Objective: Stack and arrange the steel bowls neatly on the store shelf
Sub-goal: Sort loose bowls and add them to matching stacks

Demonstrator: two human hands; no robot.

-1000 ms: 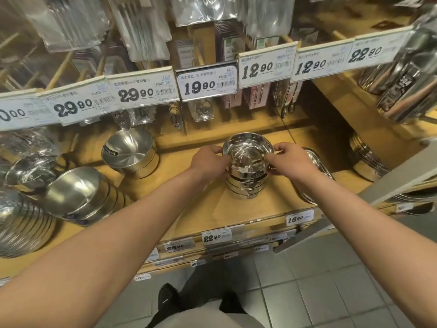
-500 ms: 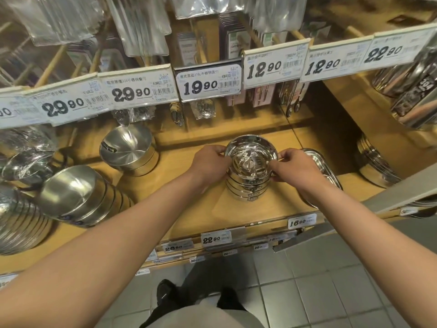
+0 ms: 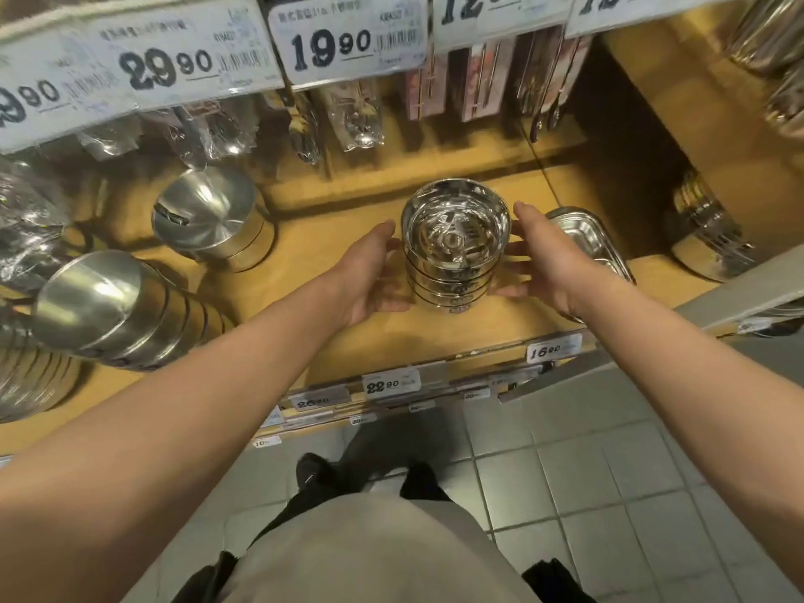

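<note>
Head view: stack of shiny round steel bowls (image 3: 454, 254) stands nested and upright mid-way along the tan wooden shelf (image 3: 391, 341). Left hand (image 3: 370, 272) and right hand (image 3: 544, 258) flank it, open-palmed, holding nothing. Tilted rows of larger steel bowls (image 3: 113, 306) at left probably remain.

Bowl stack (image 3: 452, 254): mirror-bright silver steel. Shelf (image 3: 478, 332): yellow-tan wood. Price tags (image 3: 348, 37): white w/ black digits, barcodes. Floor (image 3: 587, 472): pale grey tiles, grid pattern. Shoes (image 3: 313, 472): black.
</note>
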